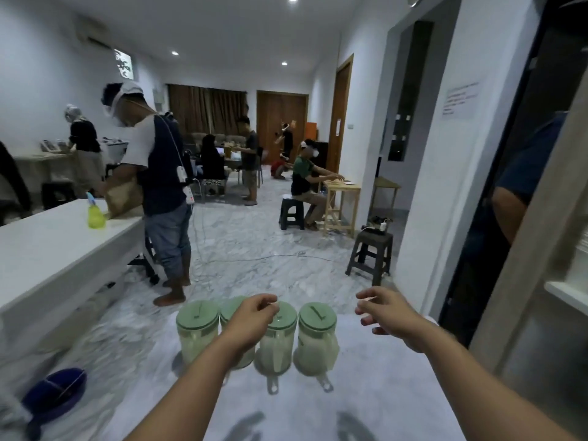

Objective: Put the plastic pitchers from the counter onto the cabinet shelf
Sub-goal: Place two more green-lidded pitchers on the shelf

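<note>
Several clear plastic pitchers with pale green lids stand in a row at the far edge of the white counter [366, 393]. The leftmost pitcher [196, 332] and the rightmost pitcher [316, 338] show fully; the second is mostly hidden by my left forearm. My left hand [251, 316] hovers over the lid of the third pitcher [276, 342], fingers loosely curled, holding nothing. My right hand [386, 311] is raised to the right of the row, fingers spread and empty. A white cabinet shelf [569, 296] shows at the right edge.
A person stands by a long white table [47, 249] at the left, with a yellow-green bottle [95, 214] on it. A dark stool [370, 253] stands ahead on the marble floor. A blue basin [54, 394] lies low left. More people work farther back.
</note>
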